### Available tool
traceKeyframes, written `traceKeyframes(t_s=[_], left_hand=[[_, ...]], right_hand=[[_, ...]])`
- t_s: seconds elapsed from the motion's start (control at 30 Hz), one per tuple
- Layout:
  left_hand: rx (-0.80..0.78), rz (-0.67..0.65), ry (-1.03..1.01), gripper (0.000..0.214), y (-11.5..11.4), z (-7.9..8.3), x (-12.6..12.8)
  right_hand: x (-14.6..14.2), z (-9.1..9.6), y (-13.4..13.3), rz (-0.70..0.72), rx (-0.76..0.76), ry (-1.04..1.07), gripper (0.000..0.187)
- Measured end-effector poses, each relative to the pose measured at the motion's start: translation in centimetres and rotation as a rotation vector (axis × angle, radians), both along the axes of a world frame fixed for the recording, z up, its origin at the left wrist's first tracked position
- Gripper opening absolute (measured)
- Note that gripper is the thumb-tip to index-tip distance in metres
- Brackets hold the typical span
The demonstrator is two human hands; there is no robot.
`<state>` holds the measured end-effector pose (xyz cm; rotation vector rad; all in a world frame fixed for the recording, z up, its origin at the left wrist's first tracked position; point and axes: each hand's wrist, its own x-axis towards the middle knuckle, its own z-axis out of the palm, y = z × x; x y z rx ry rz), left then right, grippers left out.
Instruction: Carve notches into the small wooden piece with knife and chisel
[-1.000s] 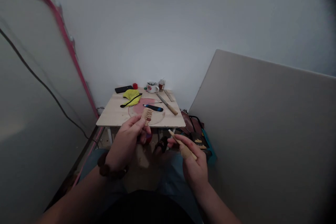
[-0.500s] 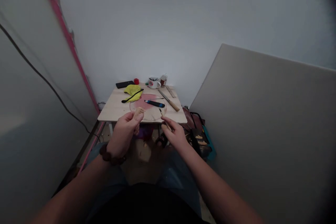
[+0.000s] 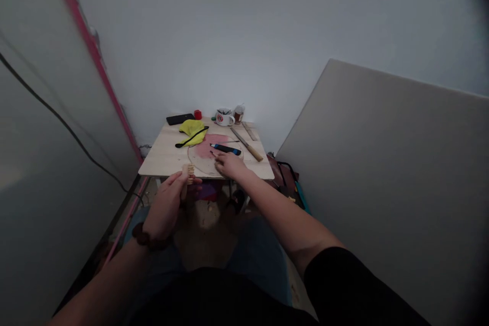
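Observation:
My left hand (image 3: 168, 204) is closed round a small pale wooden comb (image 3: 187, 169), held just in front of the near edge of a small wooden table (image 3: 162, 158). A bead bracelet sits on that wrist. My right hand (image 3: 228, 163) reaches out over the table's near part and rests on it close to a blue and black knife (image 3: 226, 149); its fingers are curled, and the thin wooden tool it carried is hidden, so I cannot make out what it holds. A pink patch (image 3: 208, 148) inside a drawn circle lies beneath that hand.
On the table lie a yellow cloth (image 3: 192, 127) with a black strap, a black phone (image 3: 179, 119), a red cap, a mug (image 3: 223, 117), a small jar (image 3: 239, 113) and a wooden-handled file (image 3: 247, 145). A grey board (image 3: 382, 163) leans at right; bags sit on the floor below it.
My right hand has gone forward from my lap onto the table beside the blue knife. My left hand has dropped a little toward me with the comb.

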<state>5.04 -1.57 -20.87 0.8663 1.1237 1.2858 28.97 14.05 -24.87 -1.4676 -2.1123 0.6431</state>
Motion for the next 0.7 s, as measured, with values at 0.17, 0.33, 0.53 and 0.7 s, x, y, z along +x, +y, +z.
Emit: traceKeyframes(t_s=[0.17,0.33,0.53,0.7], left_hand=[[0.044,0.007,-0.047,0.055,1.1,-0.7,0.5],[0.070,-0.138,-0.112,0.046,1.1,1.3,3.8],[0.127,-0.222,-0.100,0.037,-0.2,4.9,5.9],[0.227,-0.120,-0.087,0.035,-1.3,7.1,5.2]], right_hand=[[-1.7,0.3,-4.6,-0.065,-0.071,0.288,0.033],[-4.7,1.7,-13.2,-0.036,-0.204,0.655,0.063],[-3.3,6.7,-18.6,-0.091,-0.195,0.869,0.056],[-1.5,9.6,-21.4,-0.067,-0.169,0.876,0.053]])
